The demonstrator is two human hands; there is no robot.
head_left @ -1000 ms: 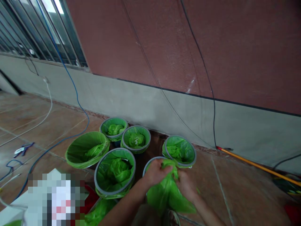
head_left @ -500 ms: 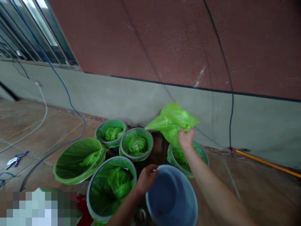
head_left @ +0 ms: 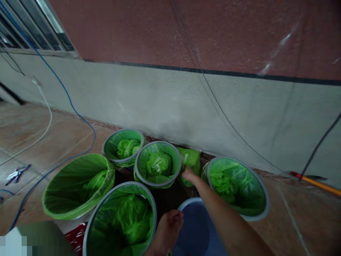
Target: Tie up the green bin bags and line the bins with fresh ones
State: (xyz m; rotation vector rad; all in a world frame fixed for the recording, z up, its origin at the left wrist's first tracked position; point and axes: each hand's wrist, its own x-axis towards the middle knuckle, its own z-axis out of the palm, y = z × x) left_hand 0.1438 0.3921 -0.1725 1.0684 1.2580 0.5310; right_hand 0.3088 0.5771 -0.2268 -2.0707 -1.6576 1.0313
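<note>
My right hand [head_left: 188, 175] is low behind the blue bucket, its fingers closed on a bright green plastic bag [head_left: 192, 160]. The bag, with a small white mark, is between two lined bins near the wall. My left hand [head_left: 170, 224] is curled at the left rim of the blue bucket [head_left: 193, 227]; its grip is partly hidden. The bucket's inside is bare where visible. Around the hands stand grey-rimmed bins with green liners and bunched bags: one behind [head_left: 157, 163], one at right [head_left: 239, 188], one at front left [head_left: 128, 220].
Another lined bin [head_left: 124, 145] stands at the back, and a tilted green-lined one [head_left: 80, 185] at left. Pliers [head_left: 17, 174], a blue cable [head_left: 66, 96] and a white cable [head_left: 48, 117] are at left. An orange pole [head_left: 319, 184] lies right, below the wall [head_left: 149, 96].
My right hand has come down with the green bag, from above the right bin to between the bins. The view has shifted, and the right bin shows more fully.
</note>
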